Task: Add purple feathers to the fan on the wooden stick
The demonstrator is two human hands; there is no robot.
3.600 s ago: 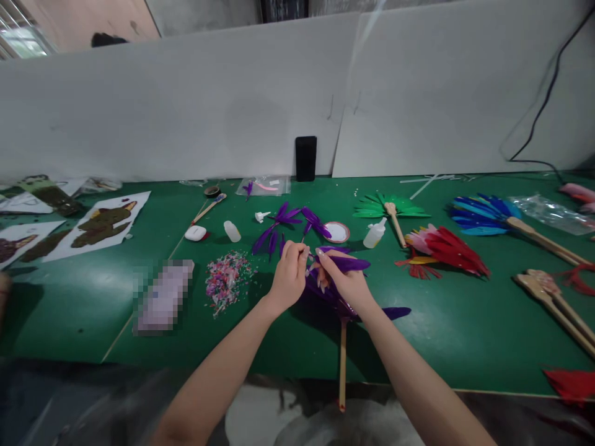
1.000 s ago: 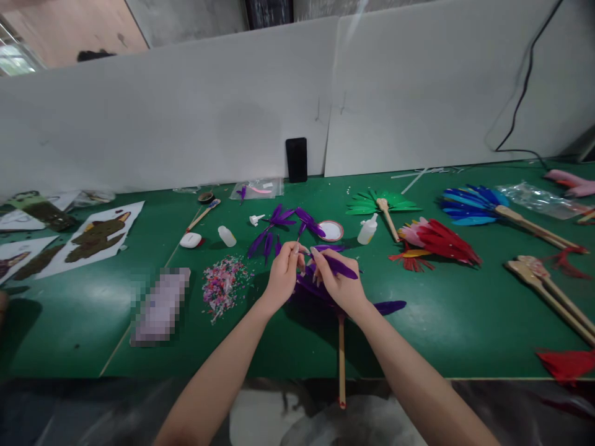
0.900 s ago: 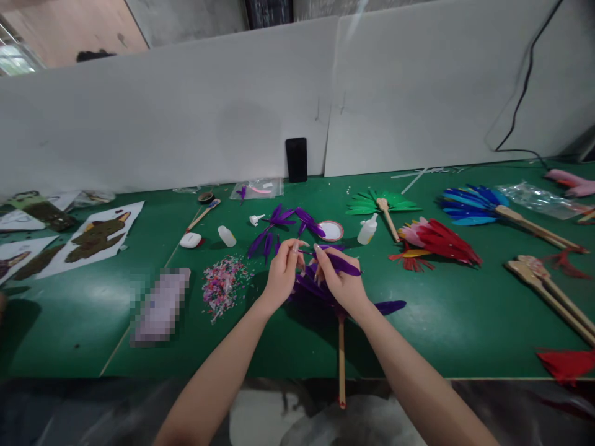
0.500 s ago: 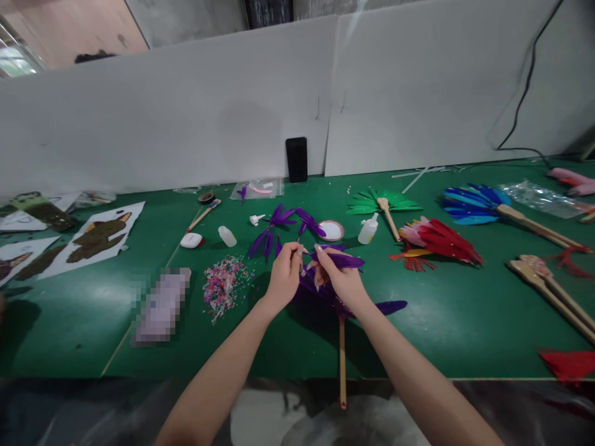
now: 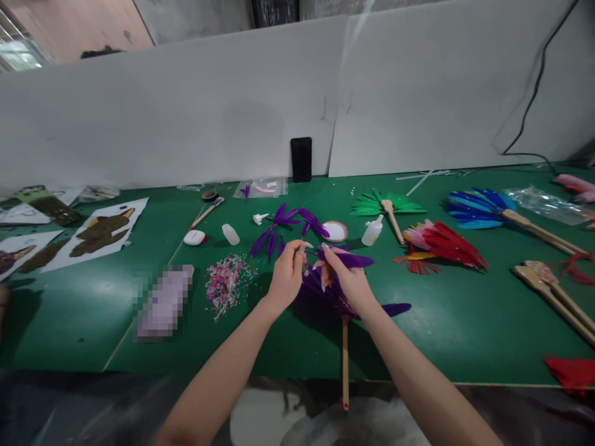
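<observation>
**Purple feather [image 5: 357, 261] pinched in the right hand [image 5: 346, 279], its quill end towards the left hand [image 5: 287, 275]**

The right hand pinches the purple feather near its base between thumb and forefinger. From that grip the blade runs out to about 3 o'clock, past the knuckles, while the thin quill end points to 9 o'clock. The left hand has thumb and forefinger brought together just beside that end; whether they grip it is too small to tell.

Partly hidden under both hands, the purple fan [image 5: 328, 296] lies on the green table [image 5: 279, 347], its wooden handle [image 5: 345, 365] pointing to 6 o'clock over the edge. From the hands, loose purple feathers [image 5: 284, 217] lie at 11 o'clock, a white disc [image 5: 335, 231] at 12, a nozzle bottle [image 5: 372, 233] at 1 to 2, the red feather bundle [image 5: 449, 244] near 3, and a pile of coloured bits [image 5: 226, 282] at 9.
</observation>
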